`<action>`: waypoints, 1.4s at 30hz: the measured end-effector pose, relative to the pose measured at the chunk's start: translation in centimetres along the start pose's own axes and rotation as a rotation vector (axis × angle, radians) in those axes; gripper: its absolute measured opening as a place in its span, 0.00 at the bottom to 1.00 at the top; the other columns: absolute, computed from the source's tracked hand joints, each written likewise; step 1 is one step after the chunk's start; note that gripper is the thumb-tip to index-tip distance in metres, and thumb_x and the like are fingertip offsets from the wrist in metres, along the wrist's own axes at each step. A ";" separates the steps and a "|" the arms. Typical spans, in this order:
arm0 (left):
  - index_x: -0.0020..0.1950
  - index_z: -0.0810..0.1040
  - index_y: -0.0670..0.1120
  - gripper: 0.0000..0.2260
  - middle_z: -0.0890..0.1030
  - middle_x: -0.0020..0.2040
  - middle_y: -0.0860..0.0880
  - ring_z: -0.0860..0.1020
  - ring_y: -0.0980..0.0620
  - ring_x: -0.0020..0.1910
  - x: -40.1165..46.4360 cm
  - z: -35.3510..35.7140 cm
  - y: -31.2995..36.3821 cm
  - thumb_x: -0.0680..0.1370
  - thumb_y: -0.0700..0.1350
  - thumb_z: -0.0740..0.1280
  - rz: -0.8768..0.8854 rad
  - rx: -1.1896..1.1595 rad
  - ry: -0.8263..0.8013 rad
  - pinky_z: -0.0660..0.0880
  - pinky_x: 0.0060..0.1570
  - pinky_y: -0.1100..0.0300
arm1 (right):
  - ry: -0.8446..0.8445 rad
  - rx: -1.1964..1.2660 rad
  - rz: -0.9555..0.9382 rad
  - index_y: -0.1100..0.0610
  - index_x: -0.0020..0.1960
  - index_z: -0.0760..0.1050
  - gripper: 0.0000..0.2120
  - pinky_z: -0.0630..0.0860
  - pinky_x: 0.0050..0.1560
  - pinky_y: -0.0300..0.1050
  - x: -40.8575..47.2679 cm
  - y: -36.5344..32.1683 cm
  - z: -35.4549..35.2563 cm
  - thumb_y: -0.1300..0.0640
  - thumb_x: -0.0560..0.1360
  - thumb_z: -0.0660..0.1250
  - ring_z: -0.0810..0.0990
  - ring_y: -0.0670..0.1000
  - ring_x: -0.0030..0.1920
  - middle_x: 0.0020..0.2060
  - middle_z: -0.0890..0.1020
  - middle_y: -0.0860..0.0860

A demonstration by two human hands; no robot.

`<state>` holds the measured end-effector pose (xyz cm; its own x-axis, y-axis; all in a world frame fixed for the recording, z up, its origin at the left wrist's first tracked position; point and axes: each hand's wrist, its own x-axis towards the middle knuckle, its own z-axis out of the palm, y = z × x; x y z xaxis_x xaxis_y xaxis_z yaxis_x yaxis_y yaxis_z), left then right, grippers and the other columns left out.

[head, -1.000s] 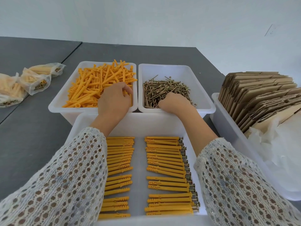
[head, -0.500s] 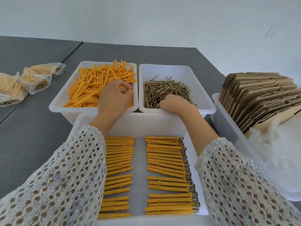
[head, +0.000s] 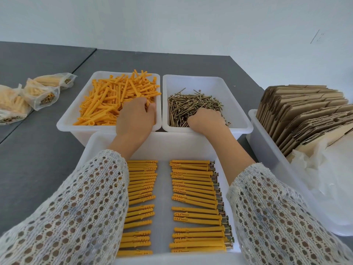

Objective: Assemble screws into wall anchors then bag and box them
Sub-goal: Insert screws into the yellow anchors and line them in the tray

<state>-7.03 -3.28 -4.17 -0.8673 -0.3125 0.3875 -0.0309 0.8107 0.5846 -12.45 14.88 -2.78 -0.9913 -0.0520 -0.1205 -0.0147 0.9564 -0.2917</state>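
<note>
My left hand (head: 135, 117) reaches into the white bin (head: 66, 121) of loose orange wall anchors (head: 105, 104), its fingers curled round anchors at the bin's right side. In the neighbouring white bin (head: 246, 125) my right hand (head: 205, 119) lies on the pile of brass screws (head: 191, 102). Its fingers curl down into the pile and the tips are hidden. Nearest me is a white tray (head: 172, 146) with two columns of assembled anchors (head: 193, 188), screw heads showing on the right column.
Flattened cardboard boxes (head: 305, 115) stand in a white bin (head: 267, 159) at the right, with clear plastic bags (head: 328, 178) in front of them. Several filled bags (head: 40, 92) lie on the grey table (head: 38, 159) at the far left.
My left hand has moved right and nearer within the anchor bin and closed its fingers on anchors. My right hand stays in the screw pile, shifted slightly.
</note>
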 end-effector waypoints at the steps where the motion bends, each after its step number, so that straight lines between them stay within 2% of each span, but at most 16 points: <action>1: 0.41 0.77 0.44 0.15 0.81 0.36 0.50 0.79 0.50 0.36 0.0 -0.1 0.1 0.83 0.49 0.59 0.019 -0.083 0.027 0.75 0.37 0.54 | 0.024 0.017 -0.014 0.61 0.52 0.72 0.11 0.74 0.60 0.56 0.0 0.0 0.1 0.55 0.75 0.57 0.74 0.61 0.59 0.54 0.76 0.59; 3: 0.44 0.79 0.43 0.14 0.81 0.36 0.54 0.77 0.58 0.34 -0.1 -0.4 0.4 0.83 0.47 0.59 0.049 -0.245 0.112 0.72 0.35 0.65 | 0.058 0.053 -0.031 0.59 0.49 0.69 0.07 0.75 0.56 0.55 0.0 0.1 0.1 0.57 0.75 0.56 0.73 0.58 0.53 0.50 0.74 0.58; 5: 0.44 0.79 0.43 0.13 0.81 0.36 0.55 0.76 0.59 0.32 -0.1 -0.7 0.7 0.83 0.45 0.59 0.047 -0.359 0.189 0.71 0.35 0.69 | 0.073 0.075 -0.030 0.59 0.47 0.68 0.06 0.75 0.52 0.53 0.0 0.1 0.1 0.57 0.75 0.56 0.71 0.56 0.48 0.47 0.73 0.57; 7: 0.44 0.80 0.44 0.13 0.81 0.37 0.54 0.77 0.56 0.32 -0.1 -0.9 0.9 0.83 0.44 0.59 0.023 -0.437 0.246 0.74 0.36 0.63 | 0.103 0.083 -0.034 0.60 0.48 0.69 0.07 0.75 0.52 0.53 -0.1 0.1 0.2 0.57 0.76 0.57 0.71 0.56 0.49 0.49 0.72 0.57; 10: 0.44 0.80 0.45 0.12 0.82 0.36 0.50 0.79 0.52 0.35 -0.1 -1.2 1.0 0.82 0.44 0.60 -0.024 -0.520 0.292 0.77 0.41 0.58 | 0.209 0.074 -0.066 0.61 0.51 0.71 0.08 0.72 0.59 0.54 -0.2 0.0 0.3 0.58 0.77 0.56 0.70 0.60 0.60 0.59 0.71 0.60; 12: 0.45 0.81 0.45 0.11 0.83 0.37 0.49 0.81 0.53 0.36 -0.2 -1.2 1.1 0.82 0.44 0.62 -0.048 -0.544 0.293 0.79 0.45 0.56 | 0.304 0.077 -0.098 0.61 0.48 0.70 0.06 0.70 0.61 0.54 -0.2 -0.2 0.3 0.60 0.77 0.56 0.67 0.60 0.64 0.61 0.70 0.60; 16: 0.49 0.81 0.46 0.04 0.84 0.41 0.53 0.83 0.56 0.40 0.1 -1.2 1.1 0.81 0.42 0.66 -0.110 -0.584 0.218 0.82 0.50 0.54 | 0.484 0.131 -0.158 0.64 0.52 0.76 0.10 0.73 0.59 0.50 0.1 -0.3 0.3 0.65 0.77 0.57 0.69 0.58 0.60 0.57 0.72 0.59; 20: 0.49 0.82 0.45 0.05 0.83 0.45 0.51 0.83 0.53 0.46 0.1 -1.1 1.0 0.78 0.37 0.68 -0.118 -0.535 0.160 0.81 0.52 0.54 | 0.555 0.164 -0.188 0.63 0.52 0.78 0.11 0.75 0.55 0.49 0.0 -0.5 0.2 0.66 0.78 0.57 0.70 0.56 0.58 0.56 0.73 0.58; 22: 0.48 0.81 0.47 0.06 0.83 0.47 0.50 0.83 0.53 0.47 0.2 -0.9 1.0 0.78 0.36 0.68 -0.108 -0.492 0.139 0.80 0.48 0.62 | 0.453 0.095 -0.157 0.63 0.53 0.77 0.11 0.73 0.60 0.52 0.0 -0.3 0.4 0.63 0.78 0.57 0.69 0.59 0.61 0.58 0.73 0.59; 24: 0.47 0.81 0.47 0.07 0.82 0.47 0.51 0.81 0.56 0.46 0.3 -0.8 0.9 0.77 0.36 0.69 -0.100 -0.460 0.132 0.74 0.41 0.74 | 0.251 0.027 -0.073 0.62 0.52 0.74 0.09 0.68 0.65 0.56 0.1 0.0 0.5 0.58 0.78 0.57 0.67 0.63 0.64 0.62 0.71 0.61; 27: 0.47 0.80 0.48 0.07 0.81 0.46 0.53 0.76 0.63 0.44 0.4 -0.7 0.7 0.76 0.36 0.69 -0.065 -0.371 0.104 0.67 0.40 0.81 | -0.028 0.027 0.007 0.57 0.42 0.67 0.11 0.72 0.58 0.54 0.4 0.2 0.3 0.51 0.78 0.57 0.72 0.59 0.54 0.51 0.74 0.60; 30: 0.49 0.79 0.46 0.08 0.79 0.46 0.52 0.74 0.59 0.45 0.3 -0.3 0.6 0.75 0.34 0.67 0.014 -0.247 0.004 0.69 0.42 0.75 | -0.091 -0.010 -0.017 0.58 0.47 0.70 0.13 0.74 0.60 0.55 0.6 0.1 0.2 0.48 0.79 0.56 0.76 0.60 0.54 0.49 0.77 0.56; 32: 0.52 0.79 0.45 0.09 0.78 0.48 0.50 0.74 0.54 0.49 0.2 0.1 0.7 0.77 0.35 0.65 0.076 -0.140 -0.058 0.72 0.46 0.63 | -0.104 -0.003 -0.018 0.58 0.49 0.71 0.13 0.75 0.59 0.56 0.7 0.0 0.2 0.49 0.78 0.56 0.77 0.60 0.54 0.50 0.78 0.56; 37: 0.58 0.78 0.45 0.10 0.77 0.54 0.44 0.76 0.47 0.51 0.2 0.4 1.0 0.80 0.37 0.61 0.085 -0.044 -0.104 0.77 0.50 0.49 | -0.152 0.028 -0.007 0.57 0.41 0.69 0.10 0.72 0.51 0.52 1.1 0.0 0.1 0.53 0.77 0.56 0.73 0.56 0.44 0.41 0.74 0.52; 40: 0.58 0.76 0.45 0.10 0.77 0.49 0.46 0.76 0.47 0.47 0.2 0.5 1.0 0.80 0.37 0.59 0.087 -0.031 -0.108 0.75 0.42 0.51 | -0.207 0.026 -0.017 0.54 0.38 0.64 0.10 0.67 0.46 0.50 1.1 0.0 -0.1 0.53 0.77 0.56 0.69 0.53 0.39 0.35 0.69 0.50; 42: 0.56 0.75 0.46 0.08 0.76 0.45 0.48 0.74 0.49 0.42 0.2 0.5 1.0 0.81 0.38 0.59 0.094 -0.028 -0.102 0.69 0.35 0.57 | -0.257 0.033 -0.035 0.54 0.38 0.63 0.10 0.64 0.45 0.48 1.0 0.1 -0.4 0.53 0.77 0.55 0.64 0.50 0.35 0.35 0.65 0.49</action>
<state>-7.47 -2.26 -3.93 -0.9119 -0.1821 0.3678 0.0659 0.8196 0.5691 -13.48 14.99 -2.58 -0.9245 -0.1602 -0.3460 -0.0397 0.9430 -0.3304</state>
